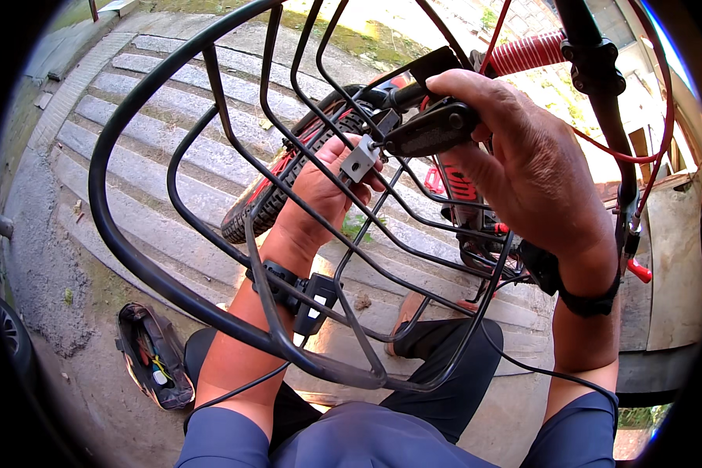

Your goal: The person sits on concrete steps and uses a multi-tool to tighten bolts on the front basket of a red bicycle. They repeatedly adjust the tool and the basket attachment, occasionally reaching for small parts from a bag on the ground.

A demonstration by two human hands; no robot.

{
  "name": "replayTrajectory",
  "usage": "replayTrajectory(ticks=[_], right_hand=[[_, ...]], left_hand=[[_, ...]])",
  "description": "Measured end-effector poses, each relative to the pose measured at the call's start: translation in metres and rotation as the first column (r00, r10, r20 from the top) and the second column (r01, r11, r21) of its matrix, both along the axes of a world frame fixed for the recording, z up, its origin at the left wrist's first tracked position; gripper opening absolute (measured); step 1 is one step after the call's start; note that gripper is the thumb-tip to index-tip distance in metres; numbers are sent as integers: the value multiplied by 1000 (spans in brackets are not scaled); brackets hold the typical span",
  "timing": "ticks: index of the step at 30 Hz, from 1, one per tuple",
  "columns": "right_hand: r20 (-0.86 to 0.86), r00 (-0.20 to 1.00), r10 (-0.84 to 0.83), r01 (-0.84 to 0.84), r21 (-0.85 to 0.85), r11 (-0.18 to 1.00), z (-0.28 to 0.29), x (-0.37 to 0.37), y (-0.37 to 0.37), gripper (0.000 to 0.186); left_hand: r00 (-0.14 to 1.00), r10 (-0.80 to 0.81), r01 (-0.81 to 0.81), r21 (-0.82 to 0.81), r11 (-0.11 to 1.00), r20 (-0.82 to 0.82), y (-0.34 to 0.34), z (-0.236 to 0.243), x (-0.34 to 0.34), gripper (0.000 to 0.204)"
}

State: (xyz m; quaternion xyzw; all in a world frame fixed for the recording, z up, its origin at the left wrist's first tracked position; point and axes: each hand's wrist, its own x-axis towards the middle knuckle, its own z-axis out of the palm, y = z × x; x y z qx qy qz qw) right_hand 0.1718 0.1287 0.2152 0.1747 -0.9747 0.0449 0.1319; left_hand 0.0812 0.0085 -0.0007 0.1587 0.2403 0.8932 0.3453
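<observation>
A black wire basket (105, 164) fills the middle of the head view, mounted at the front of a bicycle. My left hand (320, 191) reaches up behind its wires, with fingers and thumb closed around a small silver metal bracket (359, 159) that has a hole in its face. In my right hand (534, 160) is a black folding multi-tool (429, 131), gripped between thumb and fingers. The tool's working end meets the bracket beside my left fingertips. Exactly how its bit sits there is too small to tell.
Beyond the basket is the bicycle's knobbly front tyre (242, 222). Red cables (667, 101) loop past the black handlebar stem (593, 66) and a red ribbed part (526, 53). An open tool bag (157, 355) lies on the concrete at lower left. Wooden boards (675, 265) stand at right.
</observation>
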Motion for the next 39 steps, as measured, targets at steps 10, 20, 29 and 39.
replayTrajectory(ticks=[10, 20, 29, 39], right_hand=[[0, 1000, 24, -24, -6, 1000, 2, -1, -3, 28], [-21, 984, 178, -177, 44, 983, 3, -9, 1, 53], [-17, 987, 159, -159, 2, 987, 2, -9, 1, 54], [71, 991, 110, -100, -125, 987, 4, -5, 8, 30]], left_hand=[[999, 22, -21, -45, 999, 24, 0, 3, 2, 16], [999, 30, -29, -33, 999, 17, 2, 3, 3, 16], [997, 3, -8, 70, 998, 83, 2, 2, 4, 18], [993, -17, 0, 140, 990, 117, 4, -2, 4, 19]])
